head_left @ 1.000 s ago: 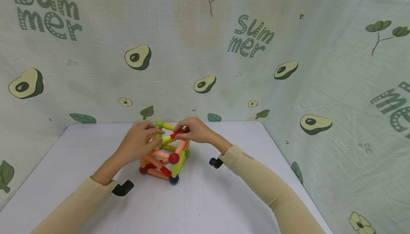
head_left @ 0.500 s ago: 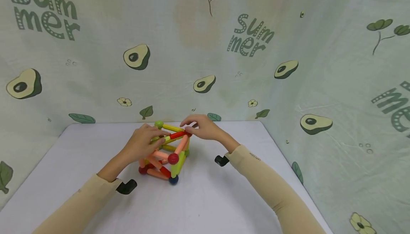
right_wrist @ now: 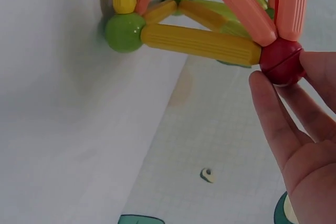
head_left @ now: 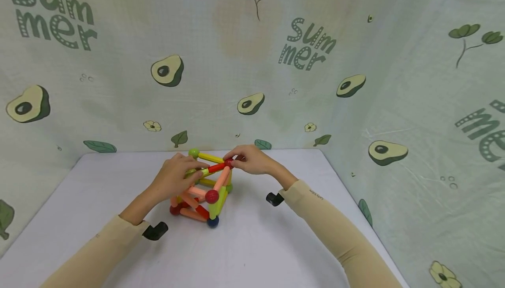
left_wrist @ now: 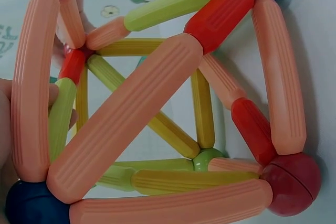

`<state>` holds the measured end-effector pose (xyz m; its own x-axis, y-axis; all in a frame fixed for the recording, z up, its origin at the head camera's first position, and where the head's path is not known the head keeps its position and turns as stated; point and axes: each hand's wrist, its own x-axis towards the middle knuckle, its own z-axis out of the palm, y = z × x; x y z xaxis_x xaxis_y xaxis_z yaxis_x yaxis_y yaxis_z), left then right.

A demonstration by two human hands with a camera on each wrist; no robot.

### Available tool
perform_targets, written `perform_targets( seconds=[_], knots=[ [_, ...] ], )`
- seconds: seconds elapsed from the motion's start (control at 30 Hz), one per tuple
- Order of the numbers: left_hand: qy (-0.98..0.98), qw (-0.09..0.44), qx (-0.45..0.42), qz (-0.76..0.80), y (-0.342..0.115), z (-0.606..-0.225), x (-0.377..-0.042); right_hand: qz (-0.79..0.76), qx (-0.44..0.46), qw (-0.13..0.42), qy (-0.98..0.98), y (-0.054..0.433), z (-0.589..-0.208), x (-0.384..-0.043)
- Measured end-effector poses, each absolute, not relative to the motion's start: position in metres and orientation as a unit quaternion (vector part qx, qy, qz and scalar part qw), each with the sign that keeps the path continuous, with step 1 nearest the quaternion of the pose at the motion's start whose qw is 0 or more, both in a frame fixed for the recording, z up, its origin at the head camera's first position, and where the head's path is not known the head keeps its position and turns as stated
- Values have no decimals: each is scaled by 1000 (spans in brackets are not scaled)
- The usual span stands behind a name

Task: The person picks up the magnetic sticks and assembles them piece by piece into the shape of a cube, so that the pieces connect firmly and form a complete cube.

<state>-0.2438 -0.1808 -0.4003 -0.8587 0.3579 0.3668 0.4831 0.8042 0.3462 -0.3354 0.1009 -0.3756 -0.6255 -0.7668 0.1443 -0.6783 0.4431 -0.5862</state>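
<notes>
A cube-like frame of magnetic rods and balls (head_left: 197, 191) stands on the table, with diagonal rods across its faces. My left hand (head_left: 171, 177) is at its upper left, thumb and fingers pinching the light-green end of a red-and-green magnetic rod (head_left: 215, 168). In the left wrist view, the near rods partly hide these fingers. At the frame's top far corner, my right hand (head_left: 251, 160) pinches a red magnetic ball (right_wrist: 282, 62) between thumb and fingers. Yellow (right_wrist: 199, 44) and salmon rods (right_wrist: 245, 9) touch this ball.
A dark blue ball (head_left: 213, 222) marks the frame's nearest bottom corner, with another red ball (head_left: 211, 196) above it. The white table (head_left: 252, 244) meets a printed cloth (head_left: 221, 73) behind and to the right.
My right hand has shifted rightward from the rod's red end to the ball at the corner. My left hand has moved slightly right, its fingers now closer along the rod.
</notes>
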Motion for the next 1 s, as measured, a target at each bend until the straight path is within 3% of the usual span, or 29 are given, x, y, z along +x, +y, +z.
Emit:
perform_targets(
  seconds=[0.53, 1.0],
  knots=[
    [-923, 108, -222, -296, -173, -397, -239, -297, -403, 71, 863, 113, -375, -346],
    [-917, 114, -207, -321, -169, -403, -239, -296, -421, 42, 857, 113, -373, -344]
  ],
)
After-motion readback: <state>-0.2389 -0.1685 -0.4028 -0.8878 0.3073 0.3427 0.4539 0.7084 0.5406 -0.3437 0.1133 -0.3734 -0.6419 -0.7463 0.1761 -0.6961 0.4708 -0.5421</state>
